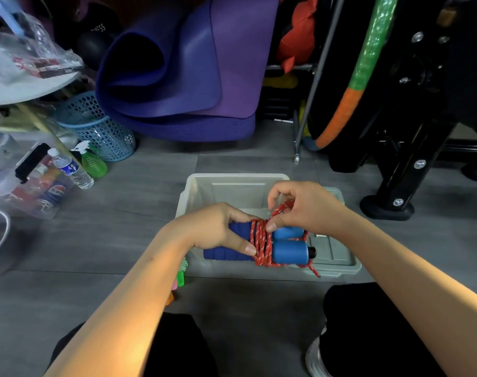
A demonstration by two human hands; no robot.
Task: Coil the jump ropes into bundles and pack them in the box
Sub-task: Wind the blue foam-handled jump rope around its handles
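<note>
Grey floor tiles (pixel 139 257) carry the whole job; the person sits or crouches on them, dark-clad knees at the bottom edge, a shoe (pixel 314 357) at lower right. Nearest the body, both forearms reach forward over the box. Left hand (pixel 218 229) grips the two blue handles (pixel 289 250) side by side, thumb pressed on the red rope (pixel 261 240) where it is wound crosswise round them. Right hand (pixel 302 208) pinches a loop of the same rope between thumb and fingers just above the windings; a short tail hangs down at the bundle's right end. Bundle is held in the air above the open grey box (pixel 231 186), whose lid (pixel 338 257) lies just beside it on the right. A second rope with green and pink parts (pixel 181 276) peeks out beside the left forearm, on the floor, not yet coiled by the look of it. Judgement: winding is nearly done, securing the end is the step in hand. To do it well: keep the left thumb clamping the turns so none slacken; pass the loop under a tight turn; draw snug; check the tail does not dangle. Then lower it flat into the box. Farther back: blue basket (pixel 95 126), water bottle (pixel 72 170), rolled purple mats (pixel 182 66), black frame (pixel 411 148).
</note>
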